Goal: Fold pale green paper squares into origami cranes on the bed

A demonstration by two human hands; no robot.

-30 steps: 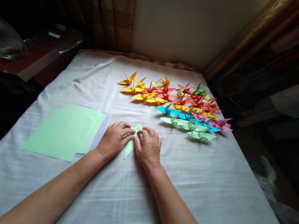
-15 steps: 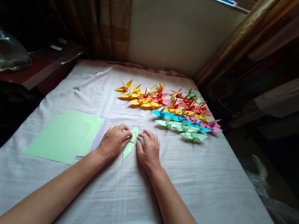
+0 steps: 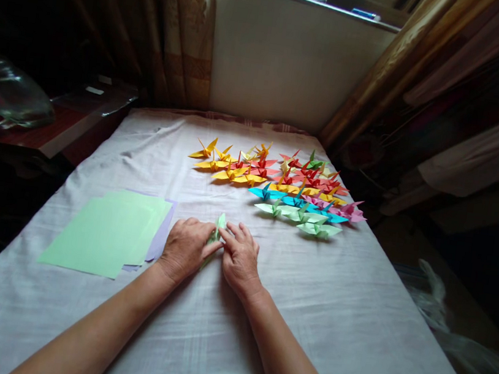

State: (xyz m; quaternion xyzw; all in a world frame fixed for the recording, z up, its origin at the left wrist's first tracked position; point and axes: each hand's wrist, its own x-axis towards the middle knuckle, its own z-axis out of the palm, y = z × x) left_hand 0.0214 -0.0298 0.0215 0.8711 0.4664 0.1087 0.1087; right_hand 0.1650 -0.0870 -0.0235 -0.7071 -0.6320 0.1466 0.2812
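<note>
Folded pale-green paper (image 3: 221, 221), one piece, centre of frame, left hand (image 3: 185, 245) pinching it, right hand (image 3: 240, 259) fingertips at its edge, grip unclear, green sheets (image 3: 89, 232) left of centre, coloured paper cranes (image 3: 286, 188) right of centre.

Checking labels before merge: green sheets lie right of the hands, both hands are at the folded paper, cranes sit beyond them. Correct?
Wrong side: the green sheets lie on the left, as the head view shows. The rest stands: left hand and right hand are at the folded paper, and the cranes sit beyond them.
</note>
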